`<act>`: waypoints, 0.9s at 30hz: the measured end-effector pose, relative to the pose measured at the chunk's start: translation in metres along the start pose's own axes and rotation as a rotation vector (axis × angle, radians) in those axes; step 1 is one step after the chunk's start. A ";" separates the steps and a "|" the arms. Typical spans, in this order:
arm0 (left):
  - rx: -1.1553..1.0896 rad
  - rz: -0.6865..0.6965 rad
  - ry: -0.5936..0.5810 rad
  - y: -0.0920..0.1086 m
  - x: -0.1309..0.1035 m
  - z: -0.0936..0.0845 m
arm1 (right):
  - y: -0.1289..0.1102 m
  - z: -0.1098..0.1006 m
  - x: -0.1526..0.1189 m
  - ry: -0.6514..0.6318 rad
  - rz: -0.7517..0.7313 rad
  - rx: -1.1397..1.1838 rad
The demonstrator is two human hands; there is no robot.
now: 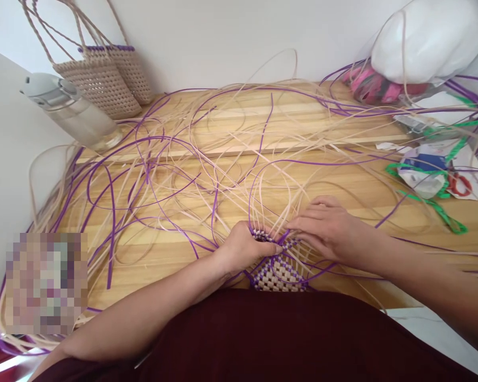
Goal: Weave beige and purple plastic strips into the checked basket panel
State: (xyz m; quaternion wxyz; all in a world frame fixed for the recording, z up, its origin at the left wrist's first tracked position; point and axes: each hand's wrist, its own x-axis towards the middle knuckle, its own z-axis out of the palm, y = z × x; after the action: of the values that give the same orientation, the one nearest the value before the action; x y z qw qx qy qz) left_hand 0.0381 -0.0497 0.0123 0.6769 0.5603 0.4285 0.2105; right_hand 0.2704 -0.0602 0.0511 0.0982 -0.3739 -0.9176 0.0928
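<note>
A partly woven piece [281, 276] in beige and purple strands lies at the table's front edge, close against my body. My left hand [245, 244] grips its upper left edge, thumb pressed on top of the weave. At the upper right edge, my right hand [322, 228] has its fingers bent together around a purple strand [283, 239]; the fingertips are partly hidden. Long loose beige strands [263, 196] fan out from the weave, away from me across the wood. Some purple strands curl over the woven surface.
Loose purple and beige strands cover much of the wooden table [239, 175]. A water bottle [77, 114] and woven bags [99, 79] stand back left. At right are red-handled scissors [460, 184], green strips [438, 209] and a white bundle in plastic [426, 42]. A blurred patch [45, 284] hides the front left.
</note>
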 end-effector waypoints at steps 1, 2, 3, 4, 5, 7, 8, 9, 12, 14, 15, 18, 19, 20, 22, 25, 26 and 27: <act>-0.001 -0.005 0.001 0.000 0.000 0.000 | -0.004 0.000 0.000 0.003 0.002 0.006; 0.002 -0.012 0.005 0.001 0.000 0.001 | -0.007 0.000 0.001 0.010 0.000 0.014; 0.008 -0.019 0.012 0.001 -0.001 0.002 | -0.009 0.001 0.001 0.021 0.011 0.025; 0.012 -0.025 0.020 0.002 -0.001 0.002 | -0.010 0.001 0.000 0.032 0.037 0.037; 0.014 -0.031 0.032 0.003 -0.002 0.003 | -0.012 0.000 0.000 0.040 0.069 0.050; 0.023 -0.034 0.048 0.005 -0.002 0.005 | -0.015 -0.003 -0.002 0.038 0.079 0.087; 0.029 -0.030 0.051 0.005 -0.003 0.005 | -0.018 -0.005 -0.002 0.024 0.045 0.106; 0.035 -0.024 0.047 0.006 -0.003 0.006 | -0.020 -0.007 0.000 0.002 -0.003 0.125; 0.025 -0.009 0.025 0.006 -0.003 0.005 | -0.026 -0.007 0.010 -0.023 -0.056 0.208; -0.010 -0.008 0.017 0.005 -0.004 0.004 | -0.025 -0.003 0.018 0.046 0.056 0.261; -0.029 -0.008 0.011 0.003 -0.004 0.003 | -0.023 -0.001 0.021 0.090 0.128 0.288; -0.093 -0.019 -0.015 -0.002 -0.005 0.001 | -0.018 0.003 0.021 0.150 0.319 0.347; -0.123 -0.028 -0.021 -0.003 -0.005 0.000 | -0.018 0.003 0.019 0.142 0.366 0.351; -0.158 -0.034 -0.027 -0.004 -0.005 0.001 | -0.019 0.001 0.016 0.128 0.402 0.346; -0.230 -0.034 -0.034 -0.005 -0.005 0.002 | -0.024 -0.004 0.009 0.094 0.449 0.325; -0.319 -0.028 -0.041 -0.002 -0.006 0.004 | -0.040 -0.011 0.000 0.038 0.521 0.333; -0.339 -0.035 -0.040 -0.001 -0.006 0.004 | -0.046 -0.013 -0.001 0.030 0.554 0.340; -0.353 -0.046 -0.037 0.000 -0.007 0.004 | -0.052 -0.013 -0.003 0.025 0.587 0.349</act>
State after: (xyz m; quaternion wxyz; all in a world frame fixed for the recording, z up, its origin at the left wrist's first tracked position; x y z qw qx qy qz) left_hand 0.0379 -0.0576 0.0143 0.7772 0.4266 0.3850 0.2563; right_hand 0.2406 -0.0979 0.0759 0.1409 -0.6009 -0.7397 0.2682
